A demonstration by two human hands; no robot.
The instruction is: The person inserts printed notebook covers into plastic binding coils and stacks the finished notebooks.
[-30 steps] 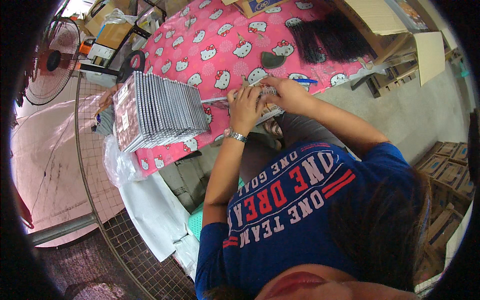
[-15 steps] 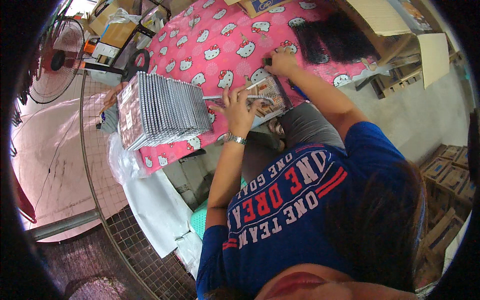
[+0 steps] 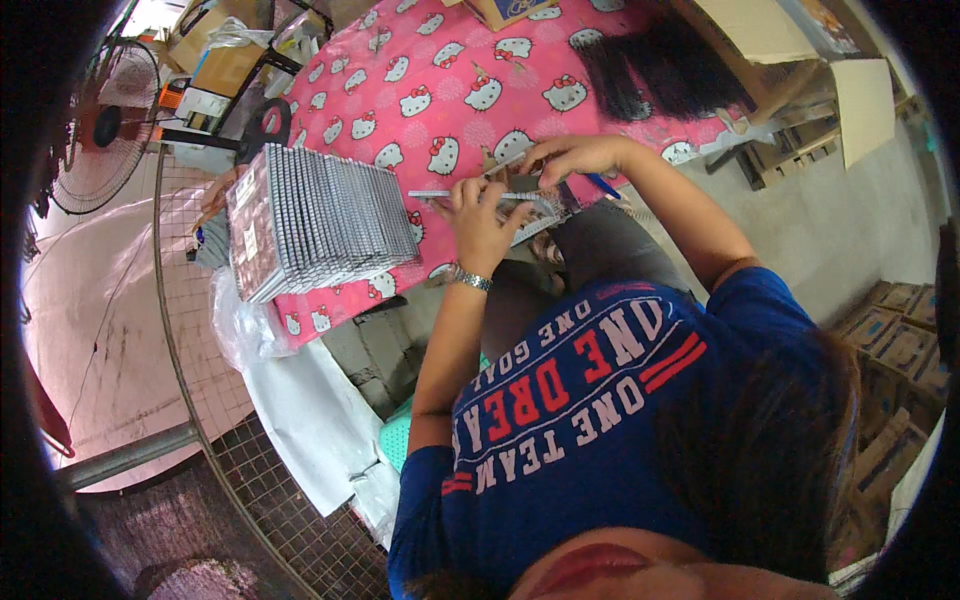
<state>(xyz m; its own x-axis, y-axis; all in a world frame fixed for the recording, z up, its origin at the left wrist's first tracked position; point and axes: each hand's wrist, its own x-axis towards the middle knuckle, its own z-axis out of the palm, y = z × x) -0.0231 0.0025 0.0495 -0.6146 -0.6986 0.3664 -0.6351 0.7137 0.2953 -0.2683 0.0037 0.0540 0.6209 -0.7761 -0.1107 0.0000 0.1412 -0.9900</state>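
Observation:
A notebook [image 3: 536, 222] with a printed cover and pale bound edge lies at the near edge of the pink table, partly hidden by my hands. Bent over its pale edge are the fingers of my left hand [image 3: 481, 228], gripping it; a watch circles that wrist. My right hand [image 3: 580, 158] is curled over the far side of the notebook, fingers and thumb drawn together. A small dark grey piece [image 3: 524, 183] shows by its fingertips, too unclear to name. Left of my left hand stands a tall stack of spiral-bound notebooks [image 3: 325, 215].
The table has a pink patterned cover [image 3: 400, 60]. A bundle of thin black strands [image 3: 665, 75] lies at its far right, beside an open cardboard box [image 3: 765, 35]. A blue strip [image 3: 604, 186] sits near my right wrist. A black tape roll [image 3: 270, 125] and a fan [image 3: 105, 125] are left.
My right hand has come back from farther over the table to the notebook, the dark piece with it. My left hand stays on the notebook's edge.

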